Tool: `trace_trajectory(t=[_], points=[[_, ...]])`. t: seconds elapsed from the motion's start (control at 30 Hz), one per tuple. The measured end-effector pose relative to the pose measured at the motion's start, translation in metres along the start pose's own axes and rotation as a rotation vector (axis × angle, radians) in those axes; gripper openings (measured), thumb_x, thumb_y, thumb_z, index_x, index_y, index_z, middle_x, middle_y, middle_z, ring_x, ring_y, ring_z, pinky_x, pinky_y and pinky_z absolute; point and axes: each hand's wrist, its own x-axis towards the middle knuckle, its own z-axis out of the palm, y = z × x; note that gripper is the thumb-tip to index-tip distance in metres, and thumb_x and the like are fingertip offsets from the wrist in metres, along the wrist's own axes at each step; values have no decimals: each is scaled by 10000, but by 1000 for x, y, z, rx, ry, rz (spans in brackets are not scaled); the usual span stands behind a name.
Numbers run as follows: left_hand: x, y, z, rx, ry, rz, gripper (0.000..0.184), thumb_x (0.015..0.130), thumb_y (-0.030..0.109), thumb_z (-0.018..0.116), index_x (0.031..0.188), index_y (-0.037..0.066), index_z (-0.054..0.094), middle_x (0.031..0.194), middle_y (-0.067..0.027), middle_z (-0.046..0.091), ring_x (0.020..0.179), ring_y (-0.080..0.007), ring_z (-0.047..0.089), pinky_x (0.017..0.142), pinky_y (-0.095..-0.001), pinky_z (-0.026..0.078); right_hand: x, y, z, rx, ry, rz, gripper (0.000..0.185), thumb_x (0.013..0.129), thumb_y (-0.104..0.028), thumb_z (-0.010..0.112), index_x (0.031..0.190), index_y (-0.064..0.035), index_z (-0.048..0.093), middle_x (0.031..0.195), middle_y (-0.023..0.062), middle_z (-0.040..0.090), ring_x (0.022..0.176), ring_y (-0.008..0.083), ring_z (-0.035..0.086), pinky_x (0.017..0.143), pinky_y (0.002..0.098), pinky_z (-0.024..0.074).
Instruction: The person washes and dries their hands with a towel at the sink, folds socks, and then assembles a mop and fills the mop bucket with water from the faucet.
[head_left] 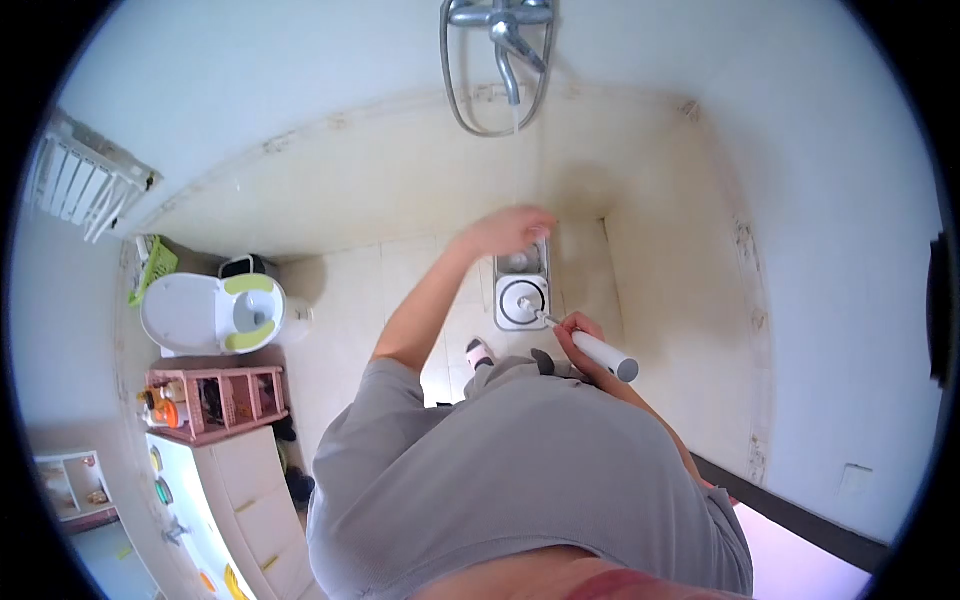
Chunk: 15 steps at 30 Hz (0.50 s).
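My left hand (508, 231) reaches out over the far half of a bucket, blurred by motion, its fingers apart with nothing visible in them. Below it stands the mop bucket (519, 258), a narrow two-part container; its near half has a white lid (510, 318) with a dark ring around a round opening. Closed around the mop handle (603, 356), my right hand (580, 335) holds its thick white upper end. The pole slants down to the opening, where the mop head is hidden. A thin stream of water falls from the tap (511, 88) beyond my left hand.
On the left are a toilet (250, 312) with its lid raised, a pink shelf rack (222, 397) with bottles, and a white cabinet (257, 478). A shower hose (449, 85) loops from the tap. Walls close in ahead and right. My foot (480, 352) is beside the bucket.
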Motion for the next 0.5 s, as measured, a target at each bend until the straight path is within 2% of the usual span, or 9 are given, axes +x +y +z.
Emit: trace_trajectory(t=[0.07, 0.13, 0.2, 0.23, 0.3, 0.33, 0.4, 0.43, 0.5], points=[[15, 9, -50, -74, 204, -14, 334, 976, 247, 520, 1238, 48, 580, 1249, -128, 598, 1159, -248, 553, 1010, -351, 422, 0, 1, -2, -9, -25, 67, 179, 828, -119, 694, 747, -67, 542, 680, 84, 568, 611, 208, 535, 587, 321, 438], [33, 11, -90, -446, 430, -97, 327, 980, 234, 523, 1242, 45, 576, 1214, -109, 606, 1128, -207, 565, 1000, -317, 428, 1, -3, -2, 6, -12, 62, 182, 828, -120, 693, 745, -70, 540, 678, 82, 570, 612, 203, 535, 586, 321, 438], [54, 19, -125, -846, 609, -173, 368, 973, 200, 532, 1286, 8, 517, 1198, -111, 581, 1150, -235, 546, 998, -327, 439, 1, 0, -1, 23, 0, 61, 184, 829, -121, 693, 742, -73, 538, 676, 80, 572, 612, 198, 535, 585, 320, 438], [65, 15, -137, -840, 598, -172, 368, 973, 200, 532, 1286, 8, 517, 1198, -111, 581, 1150, -235, 546, 998, -327, 439, 0, 4, 1, 27, 2, 51, 187, 830, -123, 692, 742, -74, 534, 671, 78, 571, 610, 192, 534, 584, 319, 438], [84, 4, -155, -1118, 768, -254, 408, 971, 132, 489, 1333, -47, 430, 1201, -151, 543, 1165, -306, 518, 1013, -401, 440, -2, 6, 3, 39, 11, 50, 191, 832, -124, 691, 742, -75, 530, 667, 75, 571, 609, 187, 532, 582, 318, 437], [95, -1, -163, -1115, 756, -261, 408, 971, 132, 489, 1333, -47, 430, 1201, -151, 543, 1165, -306, 518, 1013, -401, 440, -1, 0, 2, 11, 14, 41, 193, 833, -127, 691, 744, -75, 527, 661, 75, 569, 603, 188, 530, 579, 320, 436], [116, -12, -175, -1551, 829, -386, 361, 951, 51, 429, 1285, -88, 423, 1192, -194, 506, 1137, -369, 501, 1006, -484, 441, -1, 1, 3, -3, 17, 46, 195, 838, -140, 692, 754, -75, 528, 648, 75, 564, 588, 186, 522, 568, 318, 432], [130, -27, -180, -1551, 818, -405, 361, 951, 51, 429, 1285, -88, 423, 1192, -194, 506, 1137, -369, 501, 1006, -484, 441, -2, -1, 4, 3, 23, 63, 195, 838, -140, 692, 754, -75, 528, 648, 75, 564, 588, 186, 522, 568, 318, 432], [154, -56, -182, -1762, 708, -268, 200, 932, 36, 402, 1067, -73, 501, 1023, -183, 544, 948, -330, 542, 903, -466, 470, -4, -5, 4, 13, 37, 68, 201, 837, -145, 698, 751, -75, 530, 640, 74, 562, 582, 182, 517, 562, 311, 429]])
